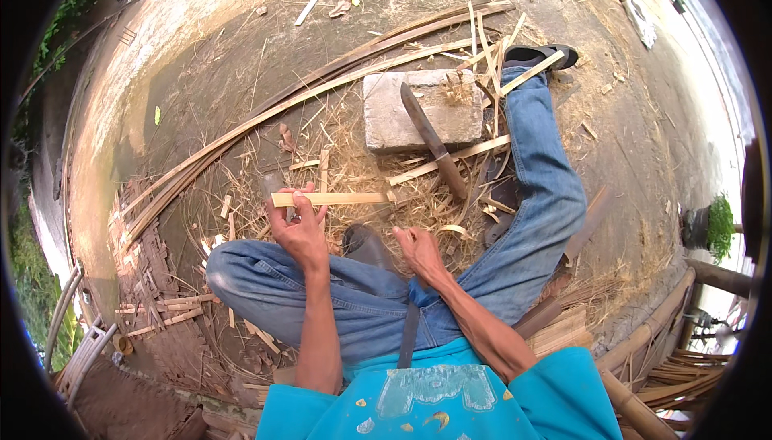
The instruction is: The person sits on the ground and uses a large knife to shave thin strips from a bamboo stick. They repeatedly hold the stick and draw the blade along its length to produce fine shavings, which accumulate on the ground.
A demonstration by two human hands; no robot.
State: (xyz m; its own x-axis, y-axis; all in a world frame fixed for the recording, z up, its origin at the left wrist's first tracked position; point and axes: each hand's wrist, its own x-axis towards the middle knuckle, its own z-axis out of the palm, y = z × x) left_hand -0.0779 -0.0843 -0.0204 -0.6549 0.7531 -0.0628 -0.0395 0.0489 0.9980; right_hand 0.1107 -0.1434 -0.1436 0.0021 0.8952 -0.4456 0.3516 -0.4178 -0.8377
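Note:
My left hand [301, 229] is closed around a pale, flat bamboo strip [346, 199], held level above the shavings with its free end pointing right. Below and right of that end, my right hand [419, 253] is closed with its fingers curled in. Whatever those fingers may hold is hidden. Ahead of it, a large knife [421, 122] rests with its blade on a pale stone block [382, 110] and its wooden handle toward me. Another bamboo strip [450, 160] lies slanted by the block's near edge, passing close to the handle.
Shavings [354, 170] cover the ground between my bent legs. Long bamboo strips [297, 94] stretch across the ground on the left and behind the block. My right leg [543, 166], in jeans, reaches past the block. A stack of split pieces [560, 331] lies by my right hip.

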